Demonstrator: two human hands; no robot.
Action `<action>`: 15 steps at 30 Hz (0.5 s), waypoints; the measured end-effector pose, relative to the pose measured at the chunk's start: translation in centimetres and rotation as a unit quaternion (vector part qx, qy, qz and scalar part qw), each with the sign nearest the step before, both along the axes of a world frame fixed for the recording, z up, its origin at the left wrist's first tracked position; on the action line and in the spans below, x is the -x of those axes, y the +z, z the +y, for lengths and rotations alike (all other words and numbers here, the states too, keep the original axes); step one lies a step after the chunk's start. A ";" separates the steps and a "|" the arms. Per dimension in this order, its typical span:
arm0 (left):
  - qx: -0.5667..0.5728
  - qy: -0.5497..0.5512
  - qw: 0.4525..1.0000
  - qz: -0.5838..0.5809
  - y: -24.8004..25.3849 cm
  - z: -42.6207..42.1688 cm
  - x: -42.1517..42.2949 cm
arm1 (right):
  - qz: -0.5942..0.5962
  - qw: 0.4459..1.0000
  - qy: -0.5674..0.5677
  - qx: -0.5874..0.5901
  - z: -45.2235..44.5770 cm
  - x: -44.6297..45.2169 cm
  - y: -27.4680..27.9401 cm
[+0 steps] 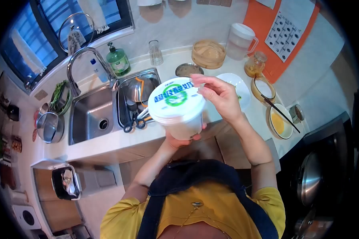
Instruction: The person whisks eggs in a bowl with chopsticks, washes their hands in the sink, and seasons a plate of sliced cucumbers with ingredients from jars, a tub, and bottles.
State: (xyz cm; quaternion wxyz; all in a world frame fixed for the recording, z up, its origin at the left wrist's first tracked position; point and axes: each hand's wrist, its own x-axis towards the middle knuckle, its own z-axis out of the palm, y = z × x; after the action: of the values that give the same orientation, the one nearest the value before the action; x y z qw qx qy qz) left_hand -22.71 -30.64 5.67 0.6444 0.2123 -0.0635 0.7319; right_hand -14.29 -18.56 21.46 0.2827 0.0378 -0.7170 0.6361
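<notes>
A white plastic tub [183, 126] with a round white lid [169, 110] printed in blue and green is held up in front of my chest, over the counter's front edge. My left hand [182, 142] wraps round the tub's underside from below, its fingers partly hidden behind the tub. At the lid's right edge is my right hand [217, 93], its fingers curved and spread apart, with the fingertips at or just over the rim. Whether they press on the lid is hard to tell. The lid sits on the tub.
Left of the tub are a sink [92, 115] and a drying rack [137, 89] with scissors [135, 122]. Behind stand a bamboo steamer [208, 54], metal bowl [189, 70] and pitcher [240, 41]. On the right are a plate [237, 85], a yellow-filled bowl [278, 122] and chopsticks [281, 113].
</notes>
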 end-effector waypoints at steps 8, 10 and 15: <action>0.158 0.286 0.917 0.231 0.5 -4.4 6.9 | -0.136 0.978 -0.095 -0.125 1.3 6.1 -3.2; 0.142 0.299 0.908 0.259 -0.6 -4.9 8.0 | -0.136 0.982 -0.068 -0.111 0.8 6.6 -3.5; 0.071 0.329 0.878 0.341 -3.8 -6.2 11.7 | -0.090 0.965 -0.010 -0.246 -1.5 6.7 -2.1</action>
State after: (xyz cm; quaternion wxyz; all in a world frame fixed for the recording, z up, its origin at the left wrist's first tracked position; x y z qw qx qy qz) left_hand -34.37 -36.82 1.89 0.3615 0.4114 0.2854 0.7866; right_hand -21.04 -20.10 19.37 0.2051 0.0422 -0.8744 0.4378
